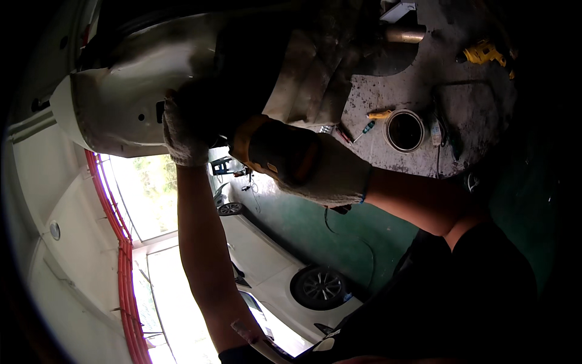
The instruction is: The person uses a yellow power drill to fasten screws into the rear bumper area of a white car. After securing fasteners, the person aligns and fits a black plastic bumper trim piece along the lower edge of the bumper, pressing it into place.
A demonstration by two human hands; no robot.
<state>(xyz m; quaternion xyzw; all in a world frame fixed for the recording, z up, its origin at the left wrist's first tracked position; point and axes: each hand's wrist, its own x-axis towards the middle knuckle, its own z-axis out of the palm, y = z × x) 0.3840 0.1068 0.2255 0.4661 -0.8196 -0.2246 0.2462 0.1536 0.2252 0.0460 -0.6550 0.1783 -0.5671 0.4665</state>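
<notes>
A large pale metal panel (121, 106), with holes and dents, fills the upper left. My gloved left hand (182, 136) is closed against its lower part; what its fingers grip is lost in shadow. My gloved right hand (333, 170) grips a yellow-and-black power tool (257, 145), whose front sits right beside my left hand at the panel. The tool's tip is too dark to make out.
A stained worktop (373, 97) holds a round can (404, 130), screwdrivers (365, 130), a yellow drill (485, 53) and a metal tube (405, 33). Below are green floor (388, 236), cables and a white car (273, 273). Red pipes (125, 273) run at left by bright openings.
</notes>
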